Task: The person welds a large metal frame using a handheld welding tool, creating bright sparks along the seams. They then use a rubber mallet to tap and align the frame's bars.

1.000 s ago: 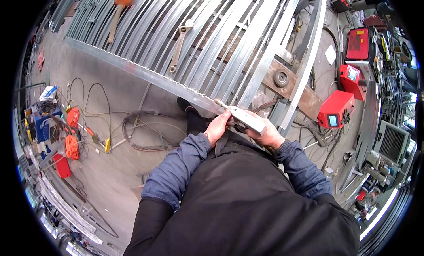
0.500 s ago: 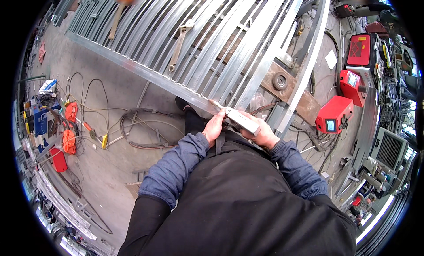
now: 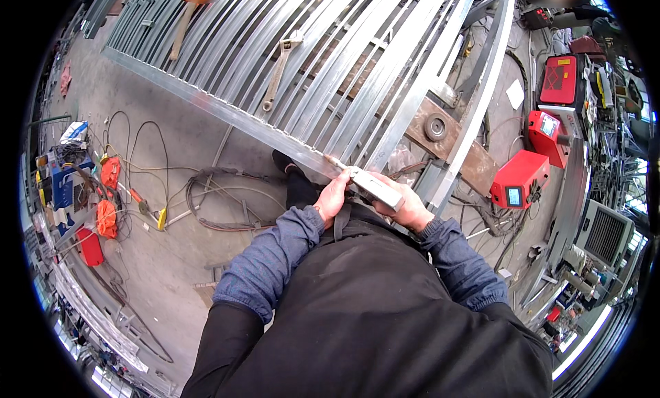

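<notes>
A silver, box-bodied welding gun [image 3: 378,190] is held in front of my waist, its narrow nozzle angled up and left to the edge of a metal frame. My right hand [image 3: 411,209] wraps around the gun's body from the right. At the front end, my left hand [image 3: 333,199] is closed against the gun near its nozzle; its fingertips are partly hidden. Beneath the nozzle tip runs the near rail [image 3: 227,111] of the frame, which carries many parallel galvanized bars [image 3: 323,89].
An adjustable wrench [image 3: 278,75] and a hammer [image 3: 181,30] lie on the bars. Two red machines with screens [image 3: 520,179] stand on the right. Cables and hoses [image 3: 206,205] coil over the floor at left, near orange cloths [image 3: 106,219]. A round metal disc [image 3: 435,127] rests on a rusty plate.
</notes>
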Available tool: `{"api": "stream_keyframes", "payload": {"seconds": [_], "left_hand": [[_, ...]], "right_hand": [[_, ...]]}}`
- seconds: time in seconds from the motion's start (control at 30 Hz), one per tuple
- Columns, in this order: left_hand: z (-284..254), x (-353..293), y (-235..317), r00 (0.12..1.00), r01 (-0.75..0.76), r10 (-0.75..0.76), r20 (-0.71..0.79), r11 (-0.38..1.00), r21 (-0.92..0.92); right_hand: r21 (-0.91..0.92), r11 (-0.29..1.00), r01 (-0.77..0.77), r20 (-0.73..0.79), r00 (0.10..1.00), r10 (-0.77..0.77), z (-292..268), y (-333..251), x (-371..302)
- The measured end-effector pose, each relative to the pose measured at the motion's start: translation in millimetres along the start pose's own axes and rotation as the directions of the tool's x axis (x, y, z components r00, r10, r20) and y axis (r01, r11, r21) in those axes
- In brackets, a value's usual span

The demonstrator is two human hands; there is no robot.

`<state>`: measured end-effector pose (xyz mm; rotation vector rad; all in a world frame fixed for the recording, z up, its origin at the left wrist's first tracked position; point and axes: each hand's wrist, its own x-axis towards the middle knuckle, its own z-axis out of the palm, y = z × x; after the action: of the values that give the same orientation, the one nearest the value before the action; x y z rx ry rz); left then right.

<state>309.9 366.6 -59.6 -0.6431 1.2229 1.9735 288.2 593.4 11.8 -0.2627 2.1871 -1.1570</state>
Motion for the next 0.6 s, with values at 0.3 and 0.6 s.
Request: {"api": "stream_keyframes", "payload": {"seconds": [0.3,0.6], "left_hand": [[-5.5,1.7,-0.7,0.998,0.049,-0.048,0.034,0.999,-0.019],[-6.5,13.2,-13.5,0.997,-0.047,0.048,0.059,0.999,-0.007]], "right_hand": [[-0.03,0.992,0.126,-0.02,0.992,-0.126,-1.2,-6.8,3.7],[0.254,0.966,0.058,0.041,0.997,-0.071,-5.6,-0.4,5.3]]}}
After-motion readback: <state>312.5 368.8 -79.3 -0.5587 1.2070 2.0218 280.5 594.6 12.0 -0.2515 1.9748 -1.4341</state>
